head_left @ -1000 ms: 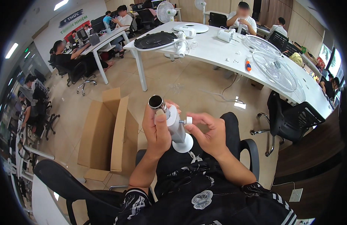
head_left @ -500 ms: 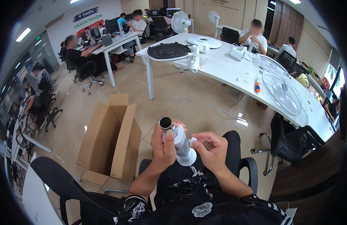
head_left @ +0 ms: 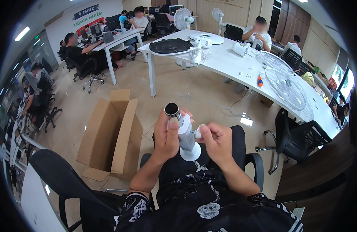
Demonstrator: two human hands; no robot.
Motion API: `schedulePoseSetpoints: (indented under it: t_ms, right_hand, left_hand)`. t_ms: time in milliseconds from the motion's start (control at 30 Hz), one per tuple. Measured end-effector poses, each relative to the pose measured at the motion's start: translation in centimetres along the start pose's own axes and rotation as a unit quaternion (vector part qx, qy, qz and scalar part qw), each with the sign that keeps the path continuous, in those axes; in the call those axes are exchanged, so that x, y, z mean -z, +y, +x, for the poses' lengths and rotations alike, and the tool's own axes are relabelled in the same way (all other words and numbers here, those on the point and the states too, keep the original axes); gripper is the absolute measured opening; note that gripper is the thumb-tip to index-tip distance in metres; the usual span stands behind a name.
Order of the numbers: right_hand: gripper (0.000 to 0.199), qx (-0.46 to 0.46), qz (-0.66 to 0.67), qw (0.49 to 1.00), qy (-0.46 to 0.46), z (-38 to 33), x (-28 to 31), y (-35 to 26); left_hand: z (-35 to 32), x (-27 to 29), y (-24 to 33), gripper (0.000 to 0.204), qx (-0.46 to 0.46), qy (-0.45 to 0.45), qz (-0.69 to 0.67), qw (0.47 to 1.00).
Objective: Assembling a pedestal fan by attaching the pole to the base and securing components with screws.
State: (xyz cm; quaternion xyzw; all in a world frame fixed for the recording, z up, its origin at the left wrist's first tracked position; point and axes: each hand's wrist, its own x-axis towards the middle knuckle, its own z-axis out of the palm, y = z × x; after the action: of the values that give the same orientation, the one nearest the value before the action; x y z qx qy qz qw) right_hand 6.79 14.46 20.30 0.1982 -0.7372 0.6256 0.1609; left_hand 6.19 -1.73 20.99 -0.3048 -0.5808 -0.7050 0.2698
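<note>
Over my lap, at the middle of the view, my left hand is wrapped around a white pole piece with a dark shiny tube end on top and a round white foot at the bottom. My thumb is pressed on its front and my fingers curl tight behind it. My right hand is just beside it at three o'clock, and its fingertips pinch a small white knob that sticks out of the pole's side.

At nine o'clock, an open brown cardboard box stands on the tan floor with its flaps up. At eleven o'clock, far off, a white wall sign has dark blue and red letters.

At twelve o'clock is a long white table. On it lie a round black base, white fan parts and a white wire fan guard. At three o'clock a black office chair stands by the table. Other people sit at desks far away.
</note>
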Motion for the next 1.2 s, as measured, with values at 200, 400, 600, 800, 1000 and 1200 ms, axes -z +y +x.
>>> schedulePoseSetpoints:
  t_ms: [200,400,600,800,1000,1200]
  right_hand:
    - [0.011,0.092,0.0,0.995,0.03,-0.3,0.4,0.6]
    - [0.014,0.103,0.02,0.994,-0.022,0.9,0.5,-0.4]
    - [0.018,-0.036,-0.017,0.991,-0.129,1.3,0.6,1.8]
    - [0.017,0.105,0.041,0.99,0.08,1.4,-0.8,0.2]
    - [0.025,0.16,-0.035,0.987,0.0,0.5,0.1,-1.6]
    - [0.019,0.156,-0.123,0.98,-0.011,0.1,0.5,-1.0]
  left_hand:
    - [-0.1,0.0,-0.5,0.039,0.01,-0.01,-0.03,0.999]
    - [0.5,0.7,-1.9,0.038,0.008,0.0,-0.027,1.0]
    - [1.3,0.8,-2.4,0.037,0.012,0.006,-0.03,0.999]
    - [0.9,1.1,-2.2,0.038,0.02,0.007,-0.033,0.999]
    - [0.5,0.9,-1.5,0.039,0.008,0.014,-0.026,1.0]
    - [0.3,0.7,-1.3,0.039,0.001,0.014,-0.018,1.0]
